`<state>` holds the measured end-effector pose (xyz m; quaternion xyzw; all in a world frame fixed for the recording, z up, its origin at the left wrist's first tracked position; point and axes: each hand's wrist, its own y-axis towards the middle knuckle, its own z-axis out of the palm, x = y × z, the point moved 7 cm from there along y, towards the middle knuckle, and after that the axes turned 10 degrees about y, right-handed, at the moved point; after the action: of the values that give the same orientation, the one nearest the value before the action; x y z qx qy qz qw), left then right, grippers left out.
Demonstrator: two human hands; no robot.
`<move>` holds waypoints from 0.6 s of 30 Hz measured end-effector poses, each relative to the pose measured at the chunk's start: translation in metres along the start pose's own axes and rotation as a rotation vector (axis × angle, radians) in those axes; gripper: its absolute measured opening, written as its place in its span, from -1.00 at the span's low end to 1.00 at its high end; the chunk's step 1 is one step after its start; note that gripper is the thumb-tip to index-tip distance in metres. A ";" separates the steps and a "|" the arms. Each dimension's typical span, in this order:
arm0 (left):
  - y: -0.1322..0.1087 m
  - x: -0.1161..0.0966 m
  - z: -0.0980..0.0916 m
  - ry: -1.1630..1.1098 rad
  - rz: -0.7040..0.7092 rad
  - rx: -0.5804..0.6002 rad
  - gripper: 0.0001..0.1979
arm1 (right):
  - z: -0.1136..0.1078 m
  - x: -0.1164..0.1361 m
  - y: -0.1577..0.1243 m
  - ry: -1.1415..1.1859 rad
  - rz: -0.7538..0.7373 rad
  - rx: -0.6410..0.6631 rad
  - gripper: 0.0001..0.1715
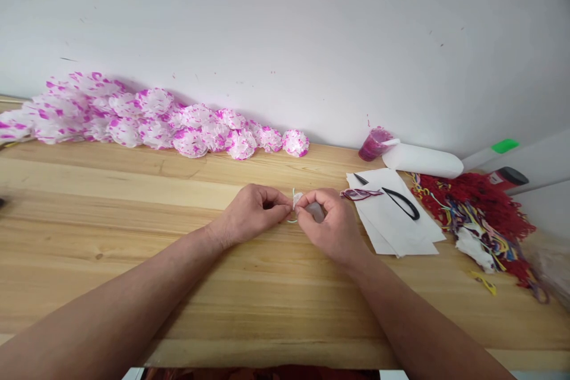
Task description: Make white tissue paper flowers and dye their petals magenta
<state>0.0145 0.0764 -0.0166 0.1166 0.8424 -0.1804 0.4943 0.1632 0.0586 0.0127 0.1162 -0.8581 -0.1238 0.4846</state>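
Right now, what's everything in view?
Wall: one, grey, behind
Table: one, tan, below
Pompoms: many, white-magenta, along wall, left
Cup: one, magenta, back right
Cylinder: one, white, beside cup
Yarn: one heap, mainly red, right
Green-tipped object: one, white, behind yarn
Container: one, red-black, by yarn
Scrap: one, white, on yarn
Sheets: several, white, beside yarn
Tool: one, black, on sheets
Strands: several, purple, sheets' edge
Small piece: one, white, centre
Left grip: one, bare, at piece
Right grip: one, bare, at piece

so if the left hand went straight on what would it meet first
The left hand would likely meet the small white piece between the hands, then the right hand; depth is unclear.
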 end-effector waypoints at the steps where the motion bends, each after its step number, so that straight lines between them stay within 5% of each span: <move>1: 0.000 0.000 0.000 0.000 0.001 0.001 -0.79 | 0.000 0.000 0.000 -0.001 0.001 0.001 -0.91; 18: 0.000 0.004 -0.001 0.029 -0.017 -0.045 -0.78 | 0.000 -0.003 0.000 0.011 0.039 0.013 -0.92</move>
<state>0.0120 0.0771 -0.0194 0.1009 0.8543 -0.1640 0.4828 0.1649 0.0595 0.0105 0.1032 -0.8582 -0.1082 0.4910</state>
